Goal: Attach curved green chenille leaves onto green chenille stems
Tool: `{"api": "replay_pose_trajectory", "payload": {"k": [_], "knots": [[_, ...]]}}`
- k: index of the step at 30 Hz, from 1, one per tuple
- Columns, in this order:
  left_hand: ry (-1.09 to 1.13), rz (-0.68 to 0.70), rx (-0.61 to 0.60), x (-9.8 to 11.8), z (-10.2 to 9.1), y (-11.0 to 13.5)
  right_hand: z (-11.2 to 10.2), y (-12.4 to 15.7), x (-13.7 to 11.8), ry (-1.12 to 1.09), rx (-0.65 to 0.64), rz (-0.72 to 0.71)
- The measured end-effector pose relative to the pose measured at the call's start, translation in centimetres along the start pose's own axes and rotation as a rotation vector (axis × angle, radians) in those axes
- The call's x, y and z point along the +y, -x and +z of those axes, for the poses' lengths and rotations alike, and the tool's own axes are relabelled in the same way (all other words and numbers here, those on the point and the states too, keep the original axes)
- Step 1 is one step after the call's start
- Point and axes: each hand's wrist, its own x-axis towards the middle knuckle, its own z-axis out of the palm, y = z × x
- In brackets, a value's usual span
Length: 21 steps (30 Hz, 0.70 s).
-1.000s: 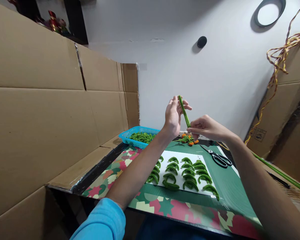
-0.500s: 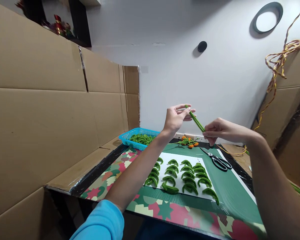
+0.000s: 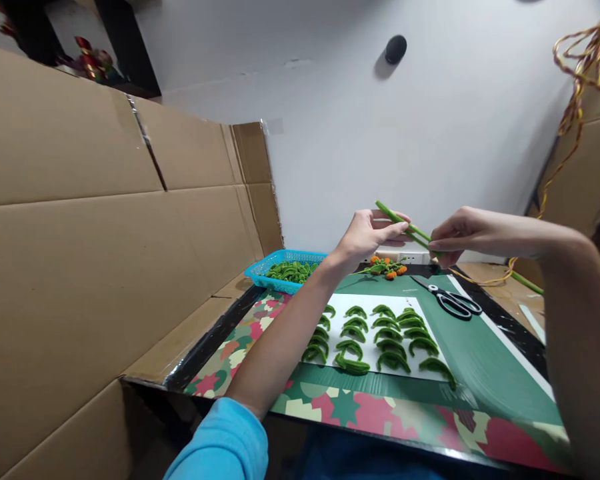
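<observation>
My left hand [image 3: 375, 232] pinches a thin green stem [image 3: 391, 212] between thumb and fingers, one end poking out above the thumb. My right hand [image 3: 463, 233] grips the lower end of the same stem, which slants down to the right and seems to be doubled in its lower part. Both hands are raised over the far side of the table. Below them, several curved fuzzy green pieces [image 3: 391, 361] lie in columns on a white sheet [image 3: 373, 300]. My left forearm hides part of the sheet's left side.
Black-handled scissors [image 3: 453, 303] lie on the green mat [image 3: 485, 360] at the right. Orange flowers [image 3: 390, 268] lie at the back. A blue basket [image 3: 275, 287] of green pieces stands at the back left, beside a cardboard wall [image 3: 105, 267]. A yellow-brown cord [image 3: 577, 107] hangs at the right.
The view has shifted and tilted slightly. My left hand has moved along the stem toward my right hand, and more of the upper end now sticks out. Both hands still hold it.
</observation>
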Motion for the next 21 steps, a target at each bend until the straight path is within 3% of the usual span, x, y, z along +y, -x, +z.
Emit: {"api": "replay_pose_trajectory", "payload": {"k": [6,11,17,21], "knots": [[-0.153,0.043,-0.053,0.5,-1.3,-0.6,-0.8,0.1,1.6,0.049,0.056,-0.018],[-0.309,0.036,-0.191,1.4,-1.3,-1.1,-1.3,0.4,-0.2,-0.051,0.149,-0.003],[-0.405,0.194,-0.212,2.1,-0.4,-1.3,-1.0,0.2,-2.0,-0.018,0.002,-0.054],[-0.402,0.258,-0.26,2.1,0.1,-1.3,-0.8,-0.1,-2.5,0.034,-0.007,-0.056]]}}
